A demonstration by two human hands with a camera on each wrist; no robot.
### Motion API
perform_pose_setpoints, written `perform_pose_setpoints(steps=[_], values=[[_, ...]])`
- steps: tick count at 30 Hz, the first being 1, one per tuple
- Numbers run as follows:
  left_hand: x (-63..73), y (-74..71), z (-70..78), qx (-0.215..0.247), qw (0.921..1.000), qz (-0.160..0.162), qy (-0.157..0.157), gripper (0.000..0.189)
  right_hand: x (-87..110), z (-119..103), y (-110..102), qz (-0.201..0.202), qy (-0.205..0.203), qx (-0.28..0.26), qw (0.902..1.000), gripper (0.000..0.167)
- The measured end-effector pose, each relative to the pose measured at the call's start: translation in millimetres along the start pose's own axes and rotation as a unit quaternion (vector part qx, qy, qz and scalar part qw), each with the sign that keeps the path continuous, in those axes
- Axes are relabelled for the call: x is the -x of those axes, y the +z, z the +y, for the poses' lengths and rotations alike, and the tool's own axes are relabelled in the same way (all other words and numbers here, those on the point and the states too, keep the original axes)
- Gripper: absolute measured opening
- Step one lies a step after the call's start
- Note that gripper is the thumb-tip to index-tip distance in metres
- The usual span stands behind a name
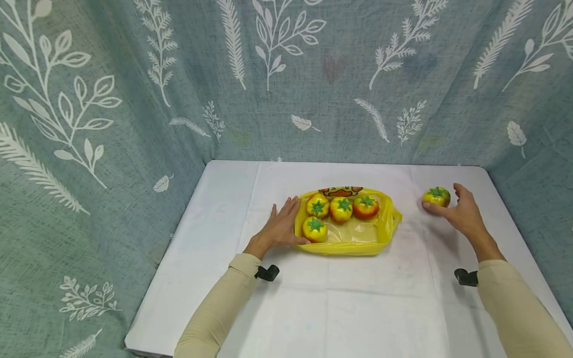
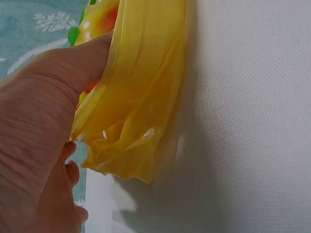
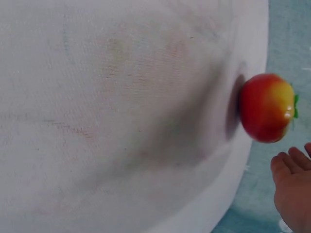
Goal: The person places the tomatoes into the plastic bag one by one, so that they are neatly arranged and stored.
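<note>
A yellow plastic bag (image 1: 358,248) lies with its mouth spread wide, and several shiny yellow-and-red toy tomatoes (image 1: 341,210) with green leafy tops sit inside it. At the bag's left side, my left hand (image 1: 281,223) holds the rim. Its thumb hooks inside the rim in the left wrist view, while the other fingers stay outside the bag (image 2: 141,97). One more tomato (image 1: 437,197) stands on the table toward the right. My right hand (image 1: 465,214) is around it with thumb and fingers apart; in the right wrist view a gap shows between the fingers and the tomato (image 3: 266,108).
A white-covered table (image 1: 286,308) carries everything. Green-grey curtains (image 1: 286,114) with white leaf prints stand along its back and sides. Black wrist cameras (image 1: 267,273) sit at both cuffs. The bag has a knotted corner (image 1: 397,217) on its right.
</note>
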State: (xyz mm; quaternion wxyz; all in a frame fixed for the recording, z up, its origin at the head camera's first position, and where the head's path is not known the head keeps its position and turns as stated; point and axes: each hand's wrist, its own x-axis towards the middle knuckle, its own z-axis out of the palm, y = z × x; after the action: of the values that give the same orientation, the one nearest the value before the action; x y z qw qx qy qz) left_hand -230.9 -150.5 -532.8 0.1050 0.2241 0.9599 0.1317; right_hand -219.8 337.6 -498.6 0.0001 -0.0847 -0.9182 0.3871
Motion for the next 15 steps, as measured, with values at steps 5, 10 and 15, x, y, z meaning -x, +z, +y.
perform_pose_setpoints(steps=[5,10,15], values=[[-0.4,0.2,-0.6,-0.003,1.0,-0.002,-0.002,0.128,-7.6,4.6,3.5,-0.003,0.018,0.002,0.9998,0.111],[-0.4,1.0,-0.8,-0.006,1.0,-0.001,-0.003,0.128,-14.6,5.4,6.4,-0.013,0.037,0.001,0.9992,0.11],[0.0,0.6,0.0,-0.006,1.0,-0.002,-0.004,0.128,-19.7,6.8,10.1,-0.025,0.043,0.001,0.9988,0.109]])
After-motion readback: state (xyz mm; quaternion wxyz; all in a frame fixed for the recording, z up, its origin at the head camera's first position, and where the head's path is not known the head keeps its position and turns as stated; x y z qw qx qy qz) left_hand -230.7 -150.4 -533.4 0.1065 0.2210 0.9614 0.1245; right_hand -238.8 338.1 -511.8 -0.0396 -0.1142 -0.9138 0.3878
